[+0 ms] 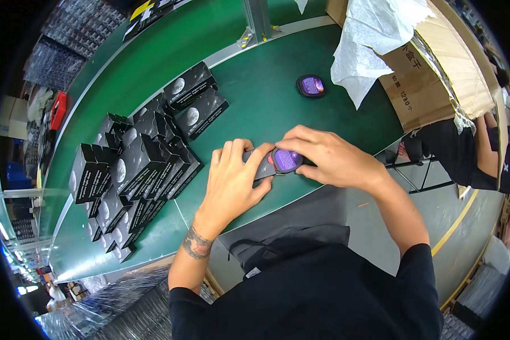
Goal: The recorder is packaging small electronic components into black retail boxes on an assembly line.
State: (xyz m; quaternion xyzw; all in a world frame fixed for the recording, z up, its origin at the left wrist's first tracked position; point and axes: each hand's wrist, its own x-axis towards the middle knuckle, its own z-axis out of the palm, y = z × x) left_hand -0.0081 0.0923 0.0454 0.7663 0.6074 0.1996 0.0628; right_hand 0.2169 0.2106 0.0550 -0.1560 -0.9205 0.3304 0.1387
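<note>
1. Here, the left hand (232,181) has its grip closed on a grey box (260,164) lying on the green counter (266,107).
2. The right hand (328,156) pinches a purple-faced round disc (287,160) at that box's right end.
3. A second disc (311,86) lies beyond the box; stacked black boxes (136,170) sit to its left.
</note>
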